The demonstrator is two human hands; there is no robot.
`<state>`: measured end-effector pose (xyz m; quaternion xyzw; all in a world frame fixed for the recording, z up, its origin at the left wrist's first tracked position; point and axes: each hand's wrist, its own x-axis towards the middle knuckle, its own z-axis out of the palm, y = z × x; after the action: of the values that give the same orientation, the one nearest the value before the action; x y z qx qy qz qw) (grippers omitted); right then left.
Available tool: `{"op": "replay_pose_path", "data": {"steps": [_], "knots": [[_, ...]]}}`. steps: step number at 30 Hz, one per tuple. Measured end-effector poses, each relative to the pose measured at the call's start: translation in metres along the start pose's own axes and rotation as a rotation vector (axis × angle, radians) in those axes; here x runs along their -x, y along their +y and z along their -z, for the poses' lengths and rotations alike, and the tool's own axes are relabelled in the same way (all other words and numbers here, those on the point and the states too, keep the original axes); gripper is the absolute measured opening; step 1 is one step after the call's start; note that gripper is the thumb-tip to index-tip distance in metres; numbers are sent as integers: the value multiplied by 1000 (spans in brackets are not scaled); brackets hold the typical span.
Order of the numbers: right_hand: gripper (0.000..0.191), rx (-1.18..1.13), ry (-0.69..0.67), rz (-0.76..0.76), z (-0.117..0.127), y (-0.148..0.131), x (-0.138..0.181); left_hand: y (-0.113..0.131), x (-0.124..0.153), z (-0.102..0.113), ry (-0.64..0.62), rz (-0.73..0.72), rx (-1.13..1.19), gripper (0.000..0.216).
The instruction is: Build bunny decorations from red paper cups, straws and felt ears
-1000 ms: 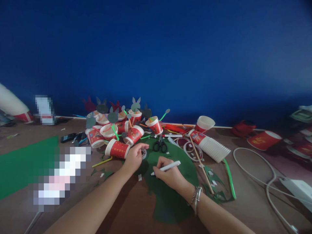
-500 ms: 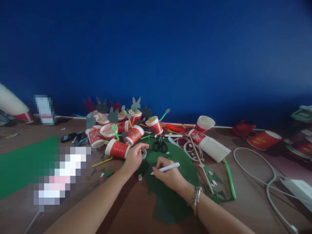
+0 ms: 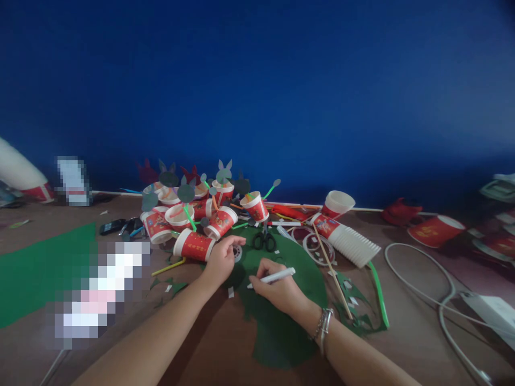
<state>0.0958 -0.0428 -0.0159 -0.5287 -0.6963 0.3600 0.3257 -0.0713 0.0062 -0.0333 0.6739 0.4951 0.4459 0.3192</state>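
My right hand [image 3: 277,287] is closed around a white marker pen [image 3: 278,276], its tip low over a dark green paper sheet [image 3: 300,268] with cut edges. To the left, my left hand [image 3: 221,260] rests at the sheet's edge with its fingers stretched out, holding nothing that I can see. A roll of tape [image 3: 237,253] lies just beside those fingers, partly covered. A red paper cup [image 3: 194,245] lies on its side by the left wrist. Black-handled scissors [image 3: 264,242] lie on the sheet beyond both hands.
Several red paper cups [image 3: 221,222] with straws and paper animal heads crowd the back. A stack of paper cups [image 3: 346,238] lies right, near a wooden stick [image 3: 333,273], a green straw [image 3: 379,295] and paper scraps. A white cable [image 3: 446,289] loops at far right; another green sheet [image 3: 48,273] lies left.
My right hand has shifted very slightly left with the marker pen. The left hand and the things around have stayed in place.
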Motion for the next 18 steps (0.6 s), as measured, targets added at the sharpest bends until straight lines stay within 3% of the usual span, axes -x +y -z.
{"op": "replay_pose_path", "data": {"steps": [18], "knots": [[23, -47, 1, -17, 0, -1, 0, 1, 0, 1, -6, 3, -2, 39]]}}
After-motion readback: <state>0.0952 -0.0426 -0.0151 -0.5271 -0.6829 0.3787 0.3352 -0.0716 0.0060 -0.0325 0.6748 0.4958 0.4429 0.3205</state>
